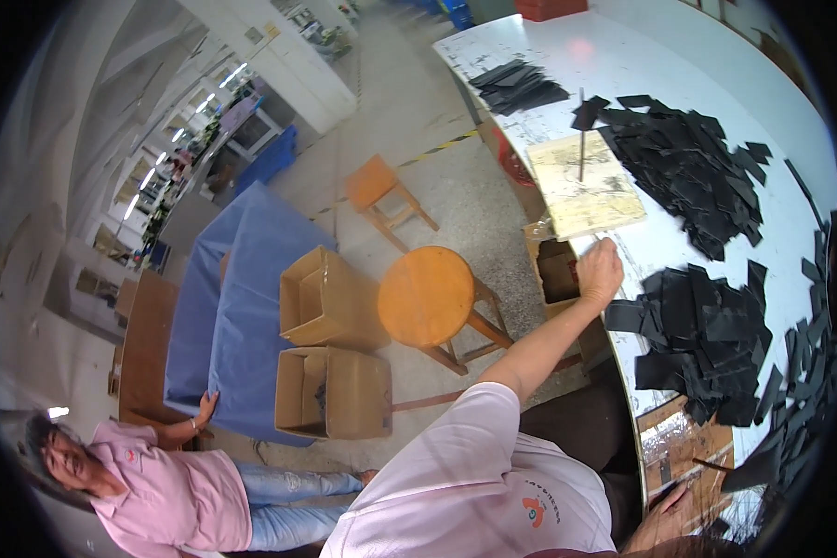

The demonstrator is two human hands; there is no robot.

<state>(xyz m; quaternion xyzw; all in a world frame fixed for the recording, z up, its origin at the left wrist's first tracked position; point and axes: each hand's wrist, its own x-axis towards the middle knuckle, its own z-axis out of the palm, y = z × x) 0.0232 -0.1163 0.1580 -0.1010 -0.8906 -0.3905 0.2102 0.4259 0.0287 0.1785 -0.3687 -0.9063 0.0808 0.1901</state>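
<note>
My left hand (601,275) is closed at the near edge of the white table, beside a wooden board (567,209) with an upright metal rod (582,153). Whatever its curled fingers may hold is hidden. At the lower right, my right hand (665,523) lies with fingers stretched out on a second, brown wooden board (665,437), which is partly covered in clear film. A thin rod (710,464) stands out from that board, touching dark pieces. Between the hands spreads a pile of black flat rectangular pieces (707,321).
More black pieces form a large heap (688,163), a fanned stack (516,86) and a long row (809,372) on the white table (651,70). Behind stand a round stool (425,296), a small chair (370,181) and cardboard boxes (355,395). Another person (172,484) touches a blue-covered stack (242,307).
</note>
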